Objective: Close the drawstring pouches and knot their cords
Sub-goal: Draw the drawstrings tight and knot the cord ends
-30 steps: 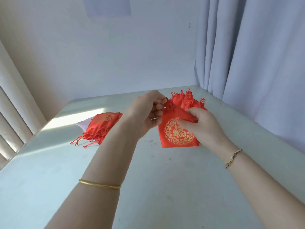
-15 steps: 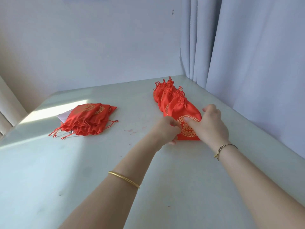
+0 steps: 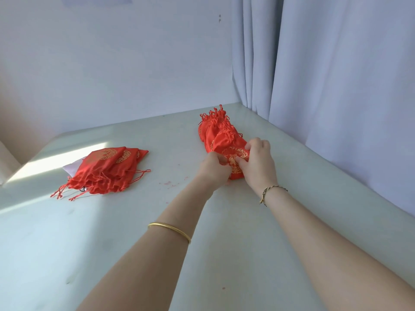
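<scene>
On the pale green tabletop (image 3: 112,243), far right, lies a row of red satin pouches with cinched necks (image 3: 215,129), apparently finished. At left waits a flat stack of red gold-printed pouches with loose cords (image 3: 107,169), apparently still to do. Both hands hold the row's nearest pouch (image 3: 233,153): the left hand (image 3: 214,168) pinches its near edge with curled fingers, and the right hand (image 3: 260,162) grips its right side.

Loose pouch pile (image 3: 107,170) left on table (image 3: 112,232), knotted pouch row (image 3: 221,135) right near curtain (image 3: 336,75), both hands on its nearest pouch (image 3: 233,157)
</scene>
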The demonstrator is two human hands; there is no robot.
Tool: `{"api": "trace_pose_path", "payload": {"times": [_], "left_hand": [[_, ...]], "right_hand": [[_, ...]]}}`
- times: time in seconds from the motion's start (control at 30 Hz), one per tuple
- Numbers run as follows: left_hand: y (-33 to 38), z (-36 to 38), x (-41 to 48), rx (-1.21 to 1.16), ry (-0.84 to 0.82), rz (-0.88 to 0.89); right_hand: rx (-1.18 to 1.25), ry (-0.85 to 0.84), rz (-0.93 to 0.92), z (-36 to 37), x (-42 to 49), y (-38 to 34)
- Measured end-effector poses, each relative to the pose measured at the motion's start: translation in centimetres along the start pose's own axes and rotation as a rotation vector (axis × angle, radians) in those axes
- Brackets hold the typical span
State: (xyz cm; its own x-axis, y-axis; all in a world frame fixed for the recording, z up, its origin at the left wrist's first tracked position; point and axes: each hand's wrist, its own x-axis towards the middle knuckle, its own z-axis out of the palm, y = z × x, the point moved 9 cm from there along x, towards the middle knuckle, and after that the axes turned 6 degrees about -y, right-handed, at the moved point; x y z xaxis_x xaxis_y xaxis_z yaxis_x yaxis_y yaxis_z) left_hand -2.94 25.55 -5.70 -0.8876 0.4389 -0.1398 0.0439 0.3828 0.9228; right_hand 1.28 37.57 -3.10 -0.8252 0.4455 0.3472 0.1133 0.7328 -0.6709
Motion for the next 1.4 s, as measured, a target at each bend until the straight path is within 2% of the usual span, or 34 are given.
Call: {"api": "trace_pose_path", "payload": {"times": [0.13, 0.33, 0.43, 0.5, 0.6, 0.77, 0.93, 1.4], "left_hand": [[0.1, -0.7, -0.1, -0.053, 0.008, 0.025], [-0.2, -0.6, -1.7, -0.079, -0.048, 0.026], [-0.5, -1.2, -1.8, -0.018, 0.013, 0.039], [-0.5, -1.7, -1.7, 0.04, 0.055, 0.051], [-0.3, -1.3, -1.8, 0.097, 0.033, 0.04], [-0.4, -0.8, -1.7, 0.079, 0.019, 0.023], [-0.5, -0.4, -1.1, 0.036, -0.006, 0.014], [-1.2, -2.0, -2.1, -0.093, 0.078, 0.015]], "right_hand": [[-0.019, 0.097, -0.015, -1.5, -0.7, -0.2], [-0.041, 0.07, -0.018, -1.8, -1.8, -0.3], [-0.062, 0.112, -0.028, -2.3, -2.2, -0.3], [-0.109, 0.104, 0.052, -2.5, -2.2, 0.4], [-0.141, -0.026, 0.174, -1.5, -2.2, 2.1], [-0.047, -0.072, 0.055, -0.1, -1.9, 0.9], [-0.088, -0.093, 0.037, 1.2, -1.3, 0.4], [-0.108, 0.046, 0.011, -0.6, -2.6, -0.5]]}}
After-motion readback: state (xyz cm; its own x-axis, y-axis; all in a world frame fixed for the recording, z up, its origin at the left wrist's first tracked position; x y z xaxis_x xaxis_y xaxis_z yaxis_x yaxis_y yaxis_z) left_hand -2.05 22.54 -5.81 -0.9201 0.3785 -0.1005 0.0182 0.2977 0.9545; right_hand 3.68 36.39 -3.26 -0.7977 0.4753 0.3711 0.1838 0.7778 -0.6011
